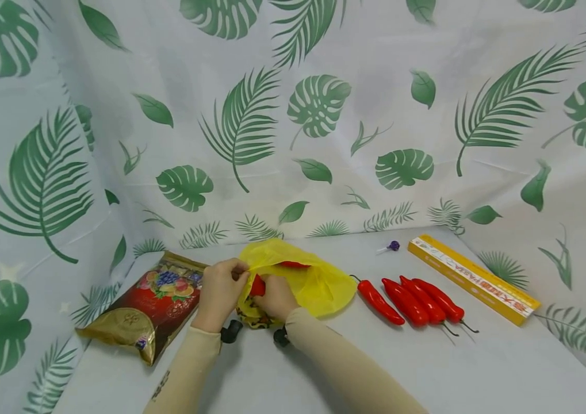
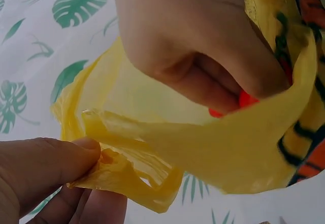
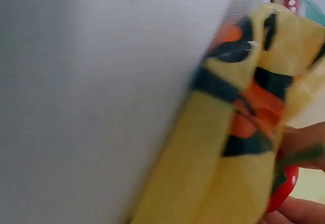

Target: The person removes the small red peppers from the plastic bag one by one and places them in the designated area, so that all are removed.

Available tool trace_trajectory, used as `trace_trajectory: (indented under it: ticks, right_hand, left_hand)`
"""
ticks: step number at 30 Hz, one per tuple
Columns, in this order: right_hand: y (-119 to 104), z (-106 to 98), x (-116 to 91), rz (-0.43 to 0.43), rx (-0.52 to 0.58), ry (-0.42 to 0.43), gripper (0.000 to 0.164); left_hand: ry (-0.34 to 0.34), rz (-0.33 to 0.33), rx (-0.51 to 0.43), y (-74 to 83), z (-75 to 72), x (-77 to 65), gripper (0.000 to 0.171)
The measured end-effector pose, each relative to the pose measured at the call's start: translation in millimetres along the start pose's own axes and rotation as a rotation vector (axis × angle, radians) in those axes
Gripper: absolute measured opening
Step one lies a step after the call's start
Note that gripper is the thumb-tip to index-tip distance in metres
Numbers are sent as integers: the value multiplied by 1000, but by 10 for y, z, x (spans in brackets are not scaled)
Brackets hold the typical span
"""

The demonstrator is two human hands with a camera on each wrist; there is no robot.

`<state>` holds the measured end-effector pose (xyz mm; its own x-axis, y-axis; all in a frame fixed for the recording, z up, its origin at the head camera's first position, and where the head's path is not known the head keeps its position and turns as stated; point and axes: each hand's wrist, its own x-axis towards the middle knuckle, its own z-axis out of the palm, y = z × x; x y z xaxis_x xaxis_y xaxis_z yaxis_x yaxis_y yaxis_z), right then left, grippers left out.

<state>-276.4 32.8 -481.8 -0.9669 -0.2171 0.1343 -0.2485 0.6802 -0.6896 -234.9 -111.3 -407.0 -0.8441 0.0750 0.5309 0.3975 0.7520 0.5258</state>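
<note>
A thin yellow plastic bag [image 1: 331, 290] with dark and orange print lies on the table in front of me. My left hand [image 1: 222, 292] pinches a gathered handle [image 2: 114, 165] of it between thumb and fingers. At the bag's mouth, my right hand [image 1: 278, 298] grips a red chili pepper [image 1: 257, 286]. The pepper's green stem [image 3: 304, 155] sticks out past the fingers in the right wrist view; the bag's wall hides part of it in the left wrist view. Another red pepper [image 1: 293, 264] shows inside the bag behind the right hand.
To the bag's right lies a red pepper [image 1: 379, 303], with three more peppers [image 1: 429, 305] side by side beyond it. A yellow-and-white long box [image 1: 474, 279] and a purple lollipop [image 1: 393, 246] are farther back. Left of my hands lies a red-and-gold packet [image 1: 163, 305].
</note>
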Motion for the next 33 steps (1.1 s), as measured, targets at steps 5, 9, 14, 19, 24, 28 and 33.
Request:
trace_trajectory:
  ticks: [5,9,14,19,24,28,33]
  right_hand:
    - [5,-178,-115,15,27,-11,27]
    - [26,-348,-252,15,35,-16,35]
    - [111,-566,-430,12,51,-18,46]
    - [210,-803,-646,30,18,-12,53]
    - [376,-1004,-858,49,-43,37,54]
    - [518,-1163,-1028,116,-45,67,55]
    - [722,-1332,-1263,185,-75,109,57]
  left_hand:
    - [-1,-4,5,14,26,13,6]
    - [-8,-16,6,20,52,19,7]
    - [-12,-25,2,29,64,21,7]
    - [-6,-20,-6,41,82,23,6]
    - [-11,-28,-6,39,71,21,7]
    - [-6,-22,-3,21,54,21,6]
    - [-8,-24,-5,-12,50,16,5]
